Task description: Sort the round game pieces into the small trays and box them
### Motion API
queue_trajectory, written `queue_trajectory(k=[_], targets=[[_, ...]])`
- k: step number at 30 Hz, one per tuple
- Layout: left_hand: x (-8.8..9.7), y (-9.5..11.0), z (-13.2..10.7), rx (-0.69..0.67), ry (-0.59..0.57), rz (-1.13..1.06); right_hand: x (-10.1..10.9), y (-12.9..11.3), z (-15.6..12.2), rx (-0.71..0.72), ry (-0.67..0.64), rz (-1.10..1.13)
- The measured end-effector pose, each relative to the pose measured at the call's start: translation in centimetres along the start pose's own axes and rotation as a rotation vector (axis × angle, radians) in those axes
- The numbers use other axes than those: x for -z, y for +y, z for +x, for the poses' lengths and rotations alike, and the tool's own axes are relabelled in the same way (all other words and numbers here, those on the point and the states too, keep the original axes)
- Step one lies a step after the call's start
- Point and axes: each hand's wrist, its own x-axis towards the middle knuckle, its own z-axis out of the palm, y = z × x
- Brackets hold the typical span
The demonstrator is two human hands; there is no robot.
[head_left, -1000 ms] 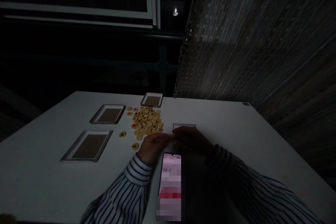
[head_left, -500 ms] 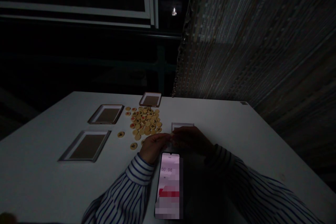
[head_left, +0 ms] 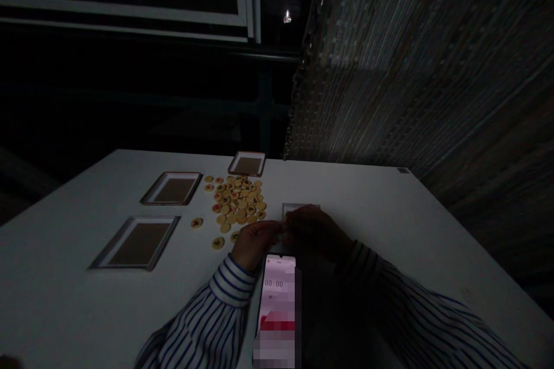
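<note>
Dimness: my left hand (head_left: 254,245) and right hand (head_left: 318,230) meet fingertip to fingertip above the desk (head_left: 64,300), between phone (head_left: 277,300) and small tray (head_left: 300,207). Whether they pinch anything, I cannot tell. Xiangqi pieces (head_left: 238,202) lie heaped just left, where I judge my sleeve (head_left: 225,294) could scatter them.
</note>
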Motion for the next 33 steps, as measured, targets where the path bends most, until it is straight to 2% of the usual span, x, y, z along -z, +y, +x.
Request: queue_trajectory(k=[5,9,14,25,33], targets=[[0.7,-0.9,0.3,-0.076,0.075,0.231,-1.1,1.7,0.4,-0.125,-0.141,-0.045],[0.8,-1.6,0.5,-0.131,0.118,0.43,-2.4,2.9,0.4,-0.129,-0.201,-0.05],[0.8,-2.1,0.5,-0.165,0.093,0.605,-2.6,3.3,0.6,-0.134,-0.257,-0.08],[1.0,-2.3,0.6,-0.18,0.09,0.651,-2.8,3.9,0.4,-0.03,-0.261,0.015],[0.9,-2.0,0.5,-0.167,0.089,0.634,-2.6,3.6,0.7,-0.037,-0.311,0.023]])
